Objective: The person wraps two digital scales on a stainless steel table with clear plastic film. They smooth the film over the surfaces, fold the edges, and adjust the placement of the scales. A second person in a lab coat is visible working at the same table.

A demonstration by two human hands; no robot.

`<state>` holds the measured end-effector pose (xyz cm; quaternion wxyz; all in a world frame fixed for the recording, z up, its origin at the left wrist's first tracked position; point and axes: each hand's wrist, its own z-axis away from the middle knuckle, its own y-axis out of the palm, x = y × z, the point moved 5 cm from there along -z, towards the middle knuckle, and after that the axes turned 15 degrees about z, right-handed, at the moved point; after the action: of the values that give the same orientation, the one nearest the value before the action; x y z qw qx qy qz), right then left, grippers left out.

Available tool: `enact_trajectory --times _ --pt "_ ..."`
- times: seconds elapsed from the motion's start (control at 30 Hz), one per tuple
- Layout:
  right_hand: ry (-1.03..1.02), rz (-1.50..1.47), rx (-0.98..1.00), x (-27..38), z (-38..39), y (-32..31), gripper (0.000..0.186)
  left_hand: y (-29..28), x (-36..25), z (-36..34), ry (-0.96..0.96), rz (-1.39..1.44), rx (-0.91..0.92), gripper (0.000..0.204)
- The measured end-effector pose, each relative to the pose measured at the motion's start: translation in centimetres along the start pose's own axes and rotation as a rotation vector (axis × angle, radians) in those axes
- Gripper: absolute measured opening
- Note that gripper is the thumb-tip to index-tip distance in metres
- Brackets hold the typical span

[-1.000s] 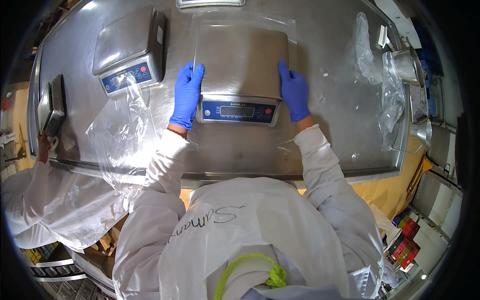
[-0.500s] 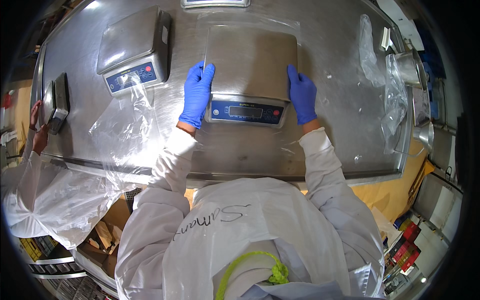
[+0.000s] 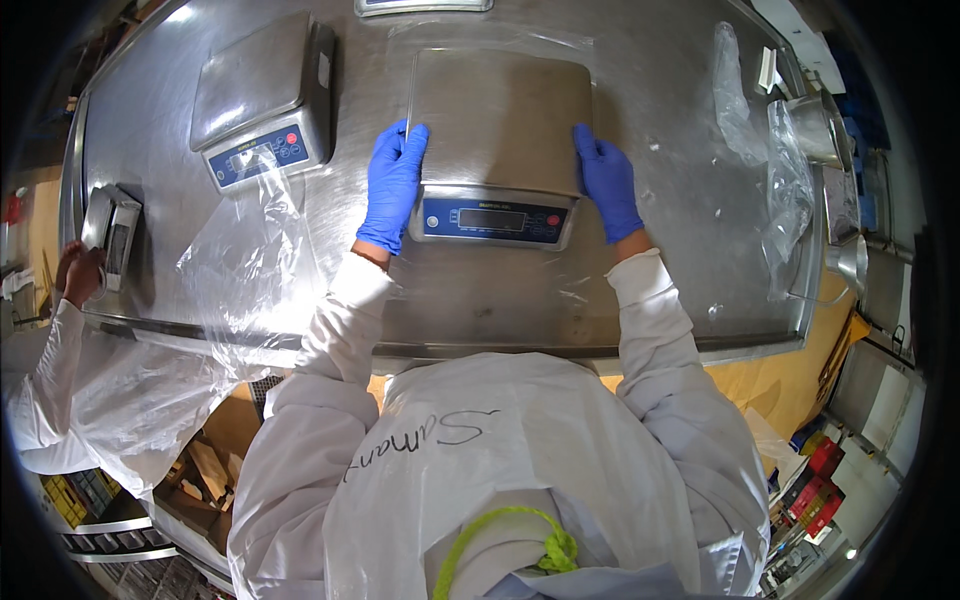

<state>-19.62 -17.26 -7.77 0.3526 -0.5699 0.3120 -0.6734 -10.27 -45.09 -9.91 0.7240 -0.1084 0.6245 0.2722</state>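
Note:
A digital bench scale [image 3: 500,120] with a steel top and a blue display panel stands in front of me on the steel table. Both my hands wear blue gloves. My left hand [image 3: 393,180] grips the scale's left side, thumb along the edge of the top. On the opposite side, my right hand [image 3: 608,180] holds the right edge with its thumb up against the plate. The fingers of both hands are partly hidden by the scale's sides. Clear plastic film [image 3: 490,38] shows behind the scale, and some seems to lie beneath it.
To the left stands another scale [image 3: 255,95], with clear plastic [image 3: 250,240] draped from its front over the table's edge. Farther left, a co-worker's hand [image 3: 80,270] is at a smaller scale [image 3: 110,235]. Crumpled plastic [image 3: 788,200] and metal scoops [image 3: 820,130] lie at right.
The co-worker's scale has turned and shifted slightly nearer, and their hands have come together beside it. My hands keep their hold on the scale; the view has shifted slightly.

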Motion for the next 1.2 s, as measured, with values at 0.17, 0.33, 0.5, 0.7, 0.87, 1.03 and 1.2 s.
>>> enact_trajectory --times 0.17,0.33,0.5,0.7,0.87,1.03,1.2 --pt "-0.026 0.002 -0.022 -0.2 -0.3 0.2 0.063 0.0 -0.3 0.0 -0.005 0.016 -0.013 0.039" --pt "-0.032 0.019 0.015 1.3 0.5 -0.8 0.064 -0.4 -0.1 -0.3 -0.051 0.051 -0.026 0.043" --pt "-0.071 0.031 -0.06 0.5 0.1 0.0 0.064 -0.8 0.6 -0.7 0.015 0.042 -0.023 0.042" --pt "-0.074 0.018 -0.046 0.8 0.3 -0.2 0.063 -0.4 -0.3 0.0 0.018 0.053 -0.021 0.042" --pt "-0.002 -0.014 0.121 0.4 0.5 -1.3 0.057 -0.8 -1.9 -0.1 0.077 -0.274 0.051 0.038" --pt "-0.104 0.196 0.138 -0.9 5.2 -5.7 0.038 -5.2 -7.1 2.4 0.437 -0.718 0.183 0.029" --pt "-0.756 0.379 0.213 -7.1 15.0 -1.1 0.027 -7.0 -0.9 11.4 0.47 -1.105 0.951 0.024"
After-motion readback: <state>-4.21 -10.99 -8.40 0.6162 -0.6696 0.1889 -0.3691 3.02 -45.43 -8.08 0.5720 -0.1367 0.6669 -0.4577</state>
